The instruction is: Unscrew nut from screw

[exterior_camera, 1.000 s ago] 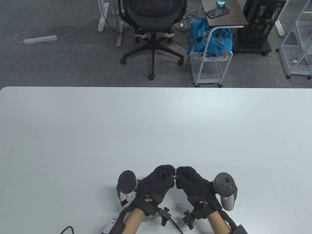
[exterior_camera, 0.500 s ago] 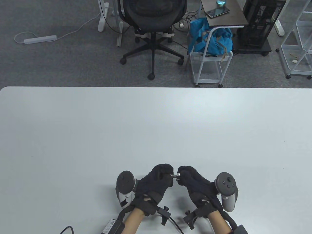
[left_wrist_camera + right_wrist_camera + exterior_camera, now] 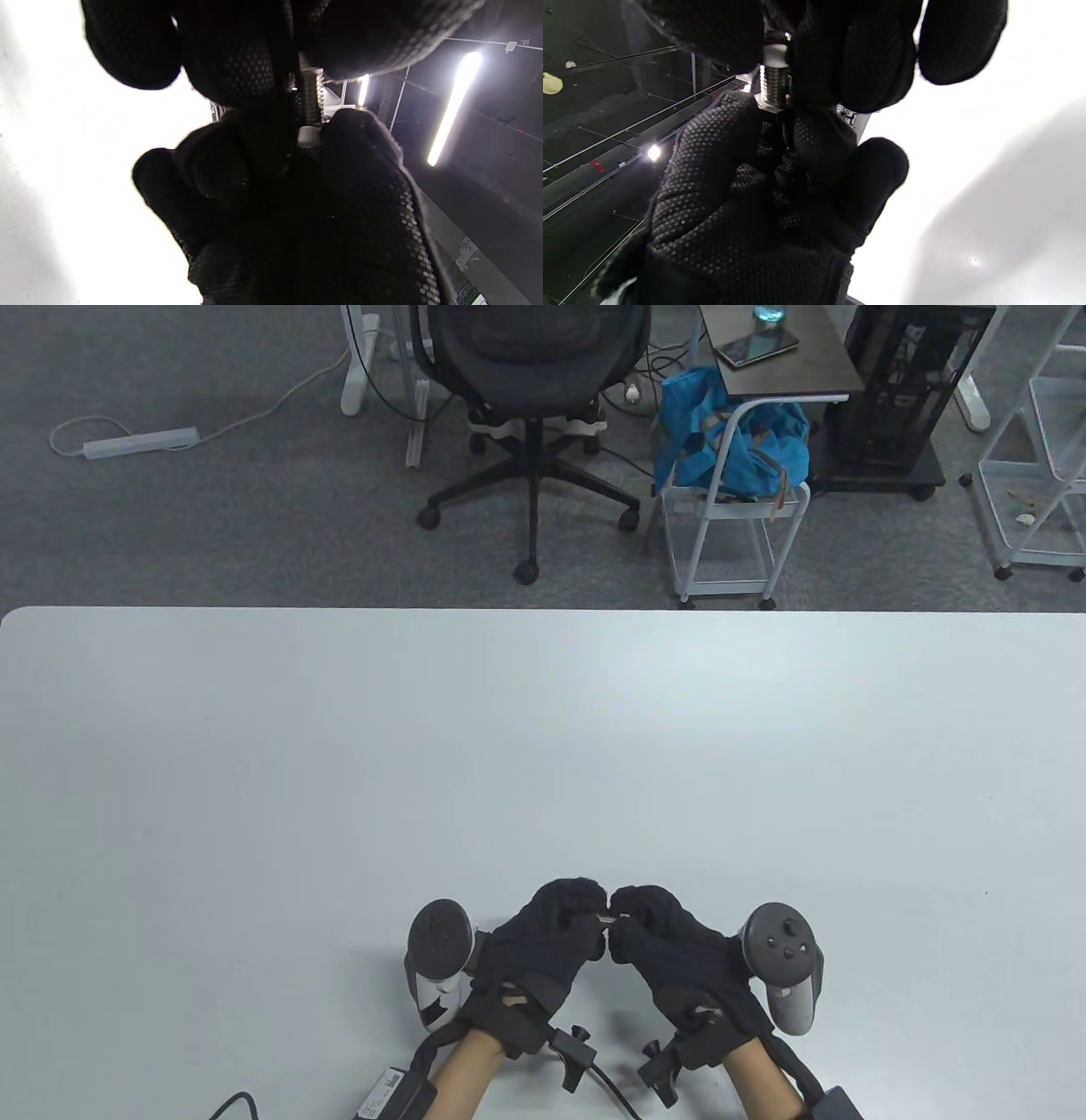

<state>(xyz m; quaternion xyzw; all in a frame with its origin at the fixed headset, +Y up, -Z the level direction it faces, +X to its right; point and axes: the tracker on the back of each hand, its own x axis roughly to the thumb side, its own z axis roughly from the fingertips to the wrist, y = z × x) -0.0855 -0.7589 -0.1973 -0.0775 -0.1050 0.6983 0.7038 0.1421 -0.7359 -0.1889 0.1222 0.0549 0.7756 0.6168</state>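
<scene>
Both gloved hands meet low at the table's front middle. My left hand (image 3: pixel 592 913) grips the head end of a small threaded metal screw (image 3: pixel 608 918). My right hand (image 3: pixel 624 920) pinches the pale nut on its other end. In the left wrist view the screw threads (image 3: pixel 312 97) run down from my left fingers (image 3: pixel 237 55) to the nut (image 3: pixel 308 136) against the right glove (image 3: pixel 360 190). In the right wrist view the nut (image 3: pixel 775 53) sits in my right fingertips (image 3: pixel 865 55), with the threads (image 3: pixel 774 87) running into the left glove (image 3: pixel 734 182).
The white table (image 3: pixel 543 746) stretches away in front of the hands. Beyond its far edge stand an office chair (image 3: pixel 530 356), a white trolley (image 3: pixel 721 543) with a blue bag, and a wire rack (image 3: pixel 1039 475). A cable (image 3: pixel 229 1103) lies at the front edge.
Half a second ago the hands were slightly apart, with the screw and nut showing between them. Now the right fingers have closed back in against the left fingers, as they were one second ago.
</scene>
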